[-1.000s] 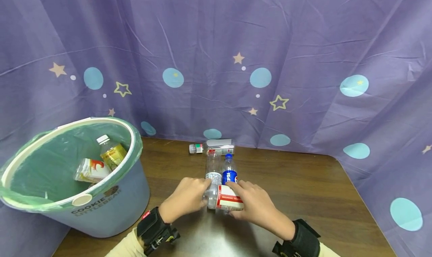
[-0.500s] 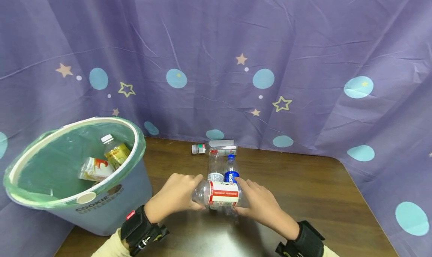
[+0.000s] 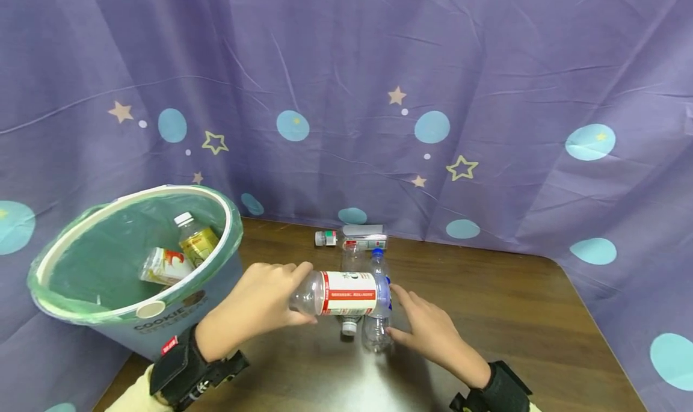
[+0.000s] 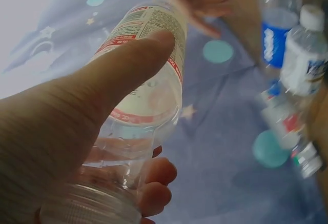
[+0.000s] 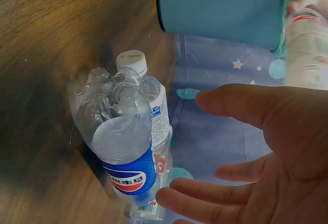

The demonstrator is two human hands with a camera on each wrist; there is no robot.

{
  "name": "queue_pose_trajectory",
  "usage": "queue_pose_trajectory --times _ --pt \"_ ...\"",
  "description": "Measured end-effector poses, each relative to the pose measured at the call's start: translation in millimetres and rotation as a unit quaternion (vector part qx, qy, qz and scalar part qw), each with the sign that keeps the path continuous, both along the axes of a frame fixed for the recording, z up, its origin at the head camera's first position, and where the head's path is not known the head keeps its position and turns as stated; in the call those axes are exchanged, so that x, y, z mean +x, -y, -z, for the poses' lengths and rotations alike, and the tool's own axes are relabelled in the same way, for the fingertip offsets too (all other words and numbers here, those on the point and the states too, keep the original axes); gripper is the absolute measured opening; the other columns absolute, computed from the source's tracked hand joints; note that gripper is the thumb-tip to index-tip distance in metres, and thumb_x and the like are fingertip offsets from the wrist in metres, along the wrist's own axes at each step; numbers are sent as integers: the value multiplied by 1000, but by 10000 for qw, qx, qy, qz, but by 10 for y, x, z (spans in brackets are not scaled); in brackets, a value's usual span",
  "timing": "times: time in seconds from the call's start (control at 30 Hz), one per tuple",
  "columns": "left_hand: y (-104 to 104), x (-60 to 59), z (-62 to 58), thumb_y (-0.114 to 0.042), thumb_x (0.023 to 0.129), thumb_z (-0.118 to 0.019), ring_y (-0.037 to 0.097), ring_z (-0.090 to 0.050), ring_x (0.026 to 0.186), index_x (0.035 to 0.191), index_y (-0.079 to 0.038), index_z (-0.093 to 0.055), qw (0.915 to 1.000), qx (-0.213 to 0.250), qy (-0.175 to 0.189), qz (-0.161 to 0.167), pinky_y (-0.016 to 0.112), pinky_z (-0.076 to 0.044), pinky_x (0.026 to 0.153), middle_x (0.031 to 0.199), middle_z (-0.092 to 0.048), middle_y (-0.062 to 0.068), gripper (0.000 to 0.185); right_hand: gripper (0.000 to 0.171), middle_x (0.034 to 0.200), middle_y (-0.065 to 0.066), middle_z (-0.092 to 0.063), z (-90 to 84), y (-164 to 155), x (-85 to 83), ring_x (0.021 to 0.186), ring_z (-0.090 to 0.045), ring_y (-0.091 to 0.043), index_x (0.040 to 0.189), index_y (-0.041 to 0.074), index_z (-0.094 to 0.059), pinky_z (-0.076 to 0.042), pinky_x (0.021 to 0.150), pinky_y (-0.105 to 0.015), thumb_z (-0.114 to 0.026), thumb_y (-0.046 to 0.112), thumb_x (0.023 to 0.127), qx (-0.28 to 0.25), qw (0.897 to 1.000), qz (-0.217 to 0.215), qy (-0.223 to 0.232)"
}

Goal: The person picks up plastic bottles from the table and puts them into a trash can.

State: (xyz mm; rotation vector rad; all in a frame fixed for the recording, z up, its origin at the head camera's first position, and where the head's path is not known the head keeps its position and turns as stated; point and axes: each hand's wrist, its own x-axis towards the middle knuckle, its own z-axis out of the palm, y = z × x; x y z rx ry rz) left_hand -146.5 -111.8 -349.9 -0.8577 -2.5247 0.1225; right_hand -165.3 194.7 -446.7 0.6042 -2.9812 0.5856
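My left hand (image 3: 260, 301) grips a clear plastic bottle (image 3: 349, 293) with a red-and-white label by one end, holding it sideways above the table. In the left wrist view my thumb (image 4: 128, 60) lies along it, with fingers curled round the far side. My right hand (image 3: 430, 328) is near the bottle's other end, its fingers spread and holding nothing. Under the held bottle lie a Pepsi bottle (image 5: 128, 167) with a blue label and a white-capped bottle (image 5: 159, 111), side by side. Both are partly hidden in the head view.
A blue-grey bin (image 3: 178, 334) with a green liner stands at the left; a yellow-labelled bottle (image 3: 199, 243) and a crumpled white-and-red container (image 3: 168, 266) are inside. Another clear bottle (image 3: 363, 237) lies crosswise at the back of the wooden table (image 3: 487, 304), by the purple curtain (image 3: 346, 99).
The red-and-white bottle has risen from over the other bottles and shifted slightly left with my left hand. My right hand has let go of its end. The view has turned slightly left.
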Motion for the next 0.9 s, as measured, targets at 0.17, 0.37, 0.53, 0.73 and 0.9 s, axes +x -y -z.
queue_pose_trajectory --times 0.17,0.37,0.53,0.73,0.9 --pt "79 72 -269 -67 57 -88 13 -58 52 106 -11 -62 9984 101 -550 21 27 -41 45 69 -65 -3 79 80 127 -21 -68 23 -19 0 119 -63 -46 148 12 -49 -55 89 -63 -85 35 81 -58 10000 16 57" --pt "182 127 -555 -64 57 -90 15 -57 51 105 -11 -61 9933 295 -1114 118 30 -41 42 67 -65 -2 77 79 118 -15 -71 50 -25 -3 113 -68 -41 147 15 -50 -58 81 -57 -85 34 80 -108 9999 45 8" --pt "291 157 -772 -59 56 -92 16 -52 46 106 -11 -60 9890 457 -1402 82 32 -38 39 65 -63 -2 76 79 114 -12 -71 69 -33 -6 101 -71 -31 148 16 -49 -58 72 -50 -85 33 80 -162 9998 69 33" --pt "486 191 -1056 -56 59 -90 11 -37 45 105 -10 -60 9839 609 -1681 5 31 -30 37 57 -50 -4 72 79 114 -12 -71 94 -57 3 99 -71 -29 149 18 -49 -58 70 -48 -85 33 81 -188 9997 98 128" --pt "679 244 -1282 -63 66 -77 8 -32 45 108 -10 -62 9826 657 -1705 -341 28 -23 39 57 -47 -5 69 79 114 -12 -71 124 -79 8 99 -71 -29 149 19 -49 -58 69 -47 -85 32 81 -216 9996 118 145"
